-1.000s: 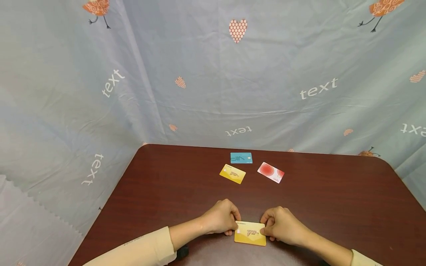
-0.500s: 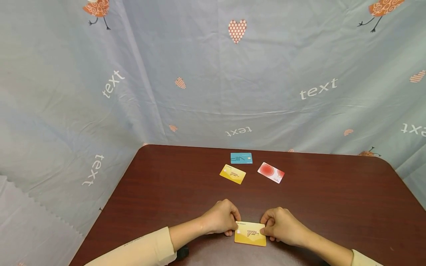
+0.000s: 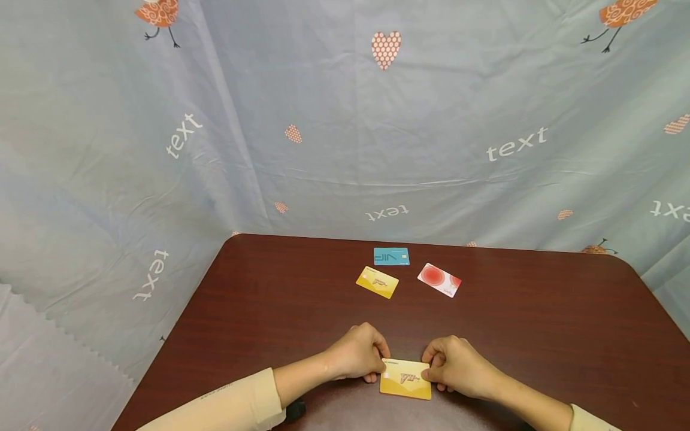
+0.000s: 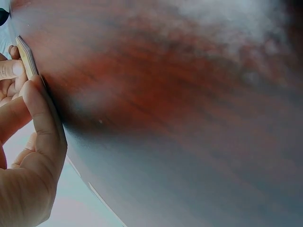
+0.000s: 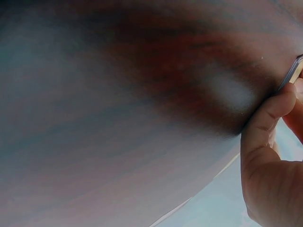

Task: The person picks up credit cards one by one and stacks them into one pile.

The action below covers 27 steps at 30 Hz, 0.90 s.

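Observation:
A small stack of plastic cards, topped by a yellow card (image 3: 405, 386), is near the front of the table in the head view. My left hand (image 3: 356, 354) pinches its left edge, thumb on the top face. At the opposite edge, my right hand (image 3: 458, 366) pinches it the same way. Layered edges of the card stack (image 4: 27, 57) show in the left wrist view, close to the tabletop. Only a sliver of the card stack (image 5: 292, 71) appears in the right wrist view. Fingers behind the stack are partly hidden.
Farther back on the dark red-brown table (image 3: 280, 287) lie another yellow card (image 3: 377, 282), a blue card (image 3: 391, 256) marked VIP, and a white card with red circles (image 3: 439, 279). A grey-blue patterned curtain (image 3: 323, 120) hangs behind the table and along its left side.

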Each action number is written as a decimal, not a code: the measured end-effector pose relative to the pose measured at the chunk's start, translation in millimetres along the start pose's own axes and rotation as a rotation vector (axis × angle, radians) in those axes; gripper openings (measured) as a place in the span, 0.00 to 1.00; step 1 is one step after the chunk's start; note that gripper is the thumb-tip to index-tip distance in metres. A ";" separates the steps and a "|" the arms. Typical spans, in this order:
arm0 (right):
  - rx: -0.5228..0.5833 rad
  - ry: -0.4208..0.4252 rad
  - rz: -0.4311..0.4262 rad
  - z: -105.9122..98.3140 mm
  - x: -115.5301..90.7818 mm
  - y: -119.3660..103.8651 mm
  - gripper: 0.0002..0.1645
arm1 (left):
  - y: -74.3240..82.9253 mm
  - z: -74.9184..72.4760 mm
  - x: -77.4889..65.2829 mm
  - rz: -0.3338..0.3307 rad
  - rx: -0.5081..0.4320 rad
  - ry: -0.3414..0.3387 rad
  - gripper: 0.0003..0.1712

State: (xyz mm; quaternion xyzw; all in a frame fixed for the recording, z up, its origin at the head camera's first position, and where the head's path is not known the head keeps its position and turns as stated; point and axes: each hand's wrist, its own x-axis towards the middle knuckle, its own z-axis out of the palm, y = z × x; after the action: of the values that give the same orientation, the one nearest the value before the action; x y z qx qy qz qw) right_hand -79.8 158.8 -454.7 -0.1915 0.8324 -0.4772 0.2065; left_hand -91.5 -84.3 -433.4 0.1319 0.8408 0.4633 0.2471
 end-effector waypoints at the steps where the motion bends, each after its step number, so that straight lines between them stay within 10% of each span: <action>1: 0.001 -0.001 0.000 0.0 0.0 0.0 0.07 | 0.0 0.1 0.0 -0.003 -0.004 0.000 0.10; 13: 0.010 -0.012 0.007 -1.6 2.3 2.1 0.09 | -1.1 -2.1 -0.3 0.001 -0.035 -0.002 0.09; 27: -0.064 0.092 -0.036 -32.2 11.4 -15.1 0.10 | 5.1 -39.9 5.7 0.170 -0.019 0.081 0.10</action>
State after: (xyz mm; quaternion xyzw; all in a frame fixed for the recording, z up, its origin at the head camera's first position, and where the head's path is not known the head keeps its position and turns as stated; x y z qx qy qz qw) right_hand -104.5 168.9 -428.6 -0.1908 0.8523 -0.4623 0.1533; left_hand -117.8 -107.5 -412.9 0.1815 0.8315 0.4953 0.1742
